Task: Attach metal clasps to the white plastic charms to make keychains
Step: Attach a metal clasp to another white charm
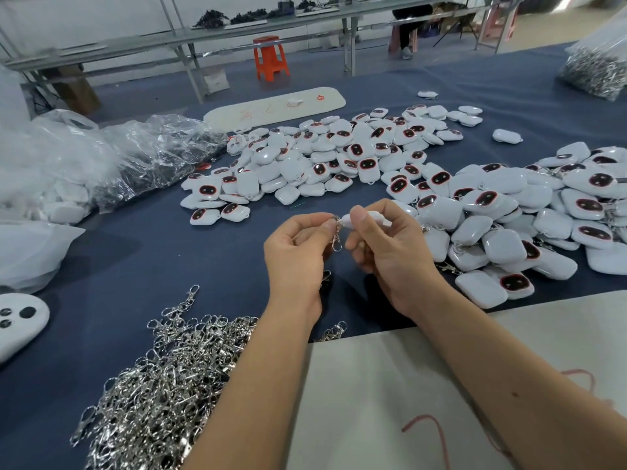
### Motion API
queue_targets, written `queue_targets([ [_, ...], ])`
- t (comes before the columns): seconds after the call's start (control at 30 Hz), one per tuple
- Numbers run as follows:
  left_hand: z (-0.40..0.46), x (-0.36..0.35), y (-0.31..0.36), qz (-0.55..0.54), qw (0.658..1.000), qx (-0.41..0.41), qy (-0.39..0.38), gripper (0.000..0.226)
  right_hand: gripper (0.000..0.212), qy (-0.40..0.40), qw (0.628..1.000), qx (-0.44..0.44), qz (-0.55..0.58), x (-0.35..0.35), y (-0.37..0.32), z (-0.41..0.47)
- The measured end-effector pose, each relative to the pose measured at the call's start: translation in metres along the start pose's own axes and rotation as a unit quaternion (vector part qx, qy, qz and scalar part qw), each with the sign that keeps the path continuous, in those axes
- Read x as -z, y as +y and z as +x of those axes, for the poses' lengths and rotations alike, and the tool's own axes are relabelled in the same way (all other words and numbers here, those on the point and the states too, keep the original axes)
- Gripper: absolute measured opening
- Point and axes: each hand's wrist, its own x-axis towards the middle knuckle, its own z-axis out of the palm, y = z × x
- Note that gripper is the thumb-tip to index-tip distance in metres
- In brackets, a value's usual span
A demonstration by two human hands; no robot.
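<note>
Fingers first: your left hand (294, 247) pinches the ring end of a metal clasp (336, 236) between thumb and forefinger, the hook hanging down below the pinch; your right hand (383, 247) has thumb and fingers curled round a white plastic charm (368, 217), held edge-on just above the blue cloth (190, 252). Clasp ring and charm meet at the charm's left end, between your two thumbs; whether the ring is already through the charm's loop is too small to tell. Judgement: you are mid-attachment on this one. To do it well, keep the charm steady in the right hand with its loop turned toward the left, and work the ring's gap onto the loop rather than forcing it; a slipped pinch would likely drop the clasp onto the cloth. Spare clasps (163, 385) lie heaped near your left forearm. Loose charms (325, 154) are piled ahead, and another heap (529, 215) sits to the right, some with metal showing among them, likely the finished ones. Check the ring is closed before dropping the piece there
</note>
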Motion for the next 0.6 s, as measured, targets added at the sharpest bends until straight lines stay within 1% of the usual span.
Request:
queue_targets([
  [0.1,0.0,0.0,0.001,0.018,1.0,-0.006,-0.01,0.019,0.04,0.02,0.998,0.032,-0.057,-0.003,0.002,-0.002],
  [0.17,0.001,0.001,0.002,0.026,1.0,-0.005,-0.013,0.02,0.038,0.026,0.994,0.051,-0.096,-0.004,0.004,-0.003],
  [0.27,0.001,0.002,0.001,0.025,1.0,0.001,-0.011,0.019,0.027,0.019,0.989,0.062,-0.134,-0.003,0.007,-0.002],
  [0.4,0.004,0.004,0.0,0.023,1.0,0.01,0.007,0.014,0.009,-0.012,0.983,0.071,-0.169,-0.002,0.01,-0.001],
  [0.5,0.006,0.006,0.001,0.029,0.999,0.014,0.015,0.011,0.01,-0.028,0.977,0.08,-0.196,-0.002,0.011,-0.001],
  [0.6,0.008,0.008,0.001,0.031,0.999,0.014,0.007,0.012,0.013,-0.021,0.973,0.082,-0.215,-0.002,0.012,-0.001],
])
